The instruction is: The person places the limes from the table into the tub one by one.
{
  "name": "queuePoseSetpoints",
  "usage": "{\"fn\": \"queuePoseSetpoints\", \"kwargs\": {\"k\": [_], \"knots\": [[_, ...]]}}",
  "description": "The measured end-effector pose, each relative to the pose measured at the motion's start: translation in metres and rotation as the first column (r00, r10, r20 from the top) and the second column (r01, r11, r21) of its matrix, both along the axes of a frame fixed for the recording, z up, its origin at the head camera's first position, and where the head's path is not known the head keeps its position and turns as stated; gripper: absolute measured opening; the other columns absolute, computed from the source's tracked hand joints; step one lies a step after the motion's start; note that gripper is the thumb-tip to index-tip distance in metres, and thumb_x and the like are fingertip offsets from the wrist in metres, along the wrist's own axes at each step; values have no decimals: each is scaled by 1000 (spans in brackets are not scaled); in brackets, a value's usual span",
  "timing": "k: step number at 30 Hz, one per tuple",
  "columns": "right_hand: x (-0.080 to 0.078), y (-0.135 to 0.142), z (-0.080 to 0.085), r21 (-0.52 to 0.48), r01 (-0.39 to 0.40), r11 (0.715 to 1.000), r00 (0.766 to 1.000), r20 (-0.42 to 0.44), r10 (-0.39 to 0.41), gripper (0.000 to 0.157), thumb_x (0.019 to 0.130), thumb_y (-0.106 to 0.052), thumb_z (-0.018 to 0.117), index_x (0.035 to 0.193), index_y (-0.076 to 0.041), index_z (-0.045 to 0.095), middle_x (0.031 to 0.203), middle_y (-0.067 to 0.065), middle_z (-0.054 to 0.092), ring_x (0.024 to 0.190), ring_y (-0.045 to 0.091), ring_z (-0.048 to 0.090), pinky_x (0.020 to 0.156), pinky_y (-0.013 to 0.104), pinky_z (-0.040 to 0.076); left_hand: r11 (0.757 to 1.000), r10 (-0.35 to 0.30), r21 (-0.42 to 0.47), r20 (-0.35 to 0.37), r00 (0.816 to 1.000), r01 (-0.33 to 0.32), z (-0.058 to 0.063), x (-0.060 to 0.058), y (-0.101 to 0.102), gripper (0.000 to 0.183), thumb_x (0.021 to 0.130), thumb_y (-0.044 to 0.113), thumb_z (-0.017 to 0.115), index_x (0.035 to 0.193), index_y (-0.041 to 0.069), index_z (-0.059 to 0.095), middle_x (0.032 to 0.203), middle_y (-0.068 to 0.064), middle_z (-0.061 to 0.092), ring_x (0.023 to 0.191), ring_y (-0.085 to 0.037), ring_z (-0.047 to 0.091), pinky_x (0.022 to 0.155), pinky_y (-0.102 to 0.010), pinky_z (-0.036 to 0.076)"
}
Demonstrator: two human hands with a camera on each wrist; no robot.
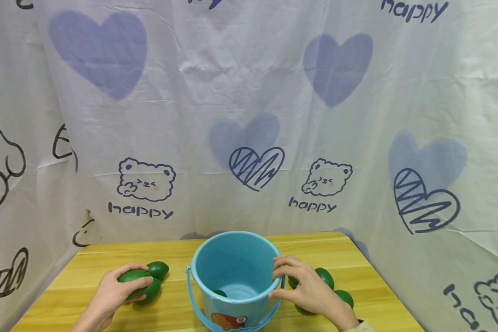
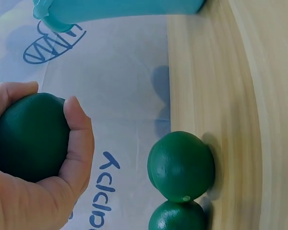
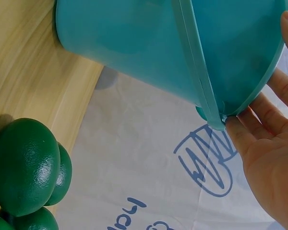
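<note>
My left hand (image 1: 109, 293) holds a smooth dark green oval fruit (image 2: 32, 139), fingers and thumb curled round it, raised off the table. Two more green fruits (image 1: 151, 292) lie by that hand, seen standing on the wood in the left wrist view. A light blue bucket (image 1: 249, 308) stands upright in the middle, its handle (image 1: 192, 302) hanging down at the front. Over the bucket's right rim my right hand (image 1: 307, 286) curls its fingers, the thumb outside, gripping the rim near the handle joint. Inside the bucket, part of a green fruit (image 1: 220, 293) shows.
Several green fruits (image 1: 344, 299) lie on the wooden table (image 1: 382, 304) to the right, partly hidden behind my right hand. A white cloth (image 1: 249, 92) with hearts and bear drawings hangs behind the table and along both sides.
</note>
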State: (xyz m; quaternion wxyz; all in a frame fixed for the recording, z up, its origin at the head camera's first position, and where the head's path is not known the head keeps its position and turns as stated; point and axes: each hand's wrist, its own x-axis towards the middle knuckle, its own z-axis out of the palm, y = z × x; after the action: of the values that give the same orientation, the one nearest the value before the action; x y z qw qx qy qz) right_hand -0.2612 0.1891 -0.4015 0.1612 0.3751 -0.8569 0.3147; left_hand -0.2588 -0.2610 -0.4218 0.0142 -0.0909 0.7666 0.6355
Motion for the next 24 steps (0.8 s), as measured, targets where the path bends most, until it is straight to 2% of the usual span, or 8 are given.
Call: {"fn": "queuePoseSetpoints", "kwargs": {"k": [7, 13, 17, 24], "knots": [[0, 0, 2, 2, -3, 1000, 1000, 10, 3, 19, 82, -44, 75, 97, -34, 67, 117, -14, 62, 118, 18, 59, 97, 39, 54, 1000, 13, 6, -84, 996, -12, 3, 1, 11, 46, 81, 25, 82, 120, 9, 65, 129, -19, 52, 95, -22, 65, 80, -40, 61], [0, 0, 2, -10, -23, 1000, 1000, -1, 23, 19, 82, -41, 76, 97, -33, 67, 117, -13, 63, 117, 23, 59, 97, 39, 54, 1000, -13, -4, -178, 984, 13, 10, 5, 25, 41, 83, 16, 79, 120, 8, 64, 132, -19, 51, 96, -22, 63, 79, -40, 62], [1, 0, 2, -9, -30, 1000, 1000, -7, 29, 19, 82, -41, 76, 97, -33, 67, 116, -12, 63, 117, 23, 60, 97, 38, 54, 1000, -8, 16, -196, 981, 12, 14, 6, 34, 40, 83, 12, 79, 119, 6, 64, 129, -19, 51, 95, -22, 63, 79, -41, 62], [0, 0, 2, 1, -10, 1000, 1000, 5, 10, 19, 82, -43, 75, 96, -34, 67, 116, -14, 62, 117, 17, 59, 97, 39, 54, 999, 21, 29, -184, 983, -16, 22, 4, 45, 43, 83, 22, 80, 121, 9, 63, 132, -20, 47, 98, -25, 59, 76, -40, 62]]}}
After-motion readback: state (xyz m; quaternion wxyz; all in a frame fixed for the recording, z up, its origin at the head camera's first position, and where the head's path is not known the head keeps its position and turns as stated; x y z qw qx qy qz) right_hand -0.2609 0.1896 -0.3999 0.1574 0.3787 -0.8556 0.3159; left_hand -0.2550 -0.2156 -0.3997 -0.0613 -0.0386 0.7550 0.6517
